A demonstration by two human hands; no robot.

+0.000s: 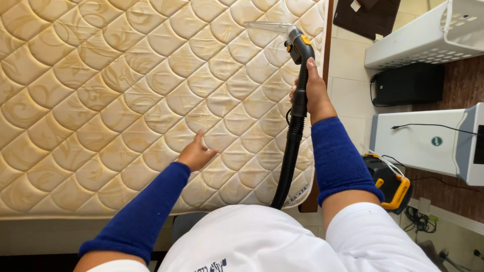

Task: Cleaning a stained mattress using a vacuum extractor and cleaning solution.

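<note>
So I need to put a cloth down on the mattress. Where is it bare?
The mattress is bare left of the left hand and above it. It is crowded at the right edge, where the right hand holds the nozzle and hose.

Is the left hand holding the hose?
No. The left hand lies flat on the mattress, while the right hand alone grips the wand above the hose.
</note>
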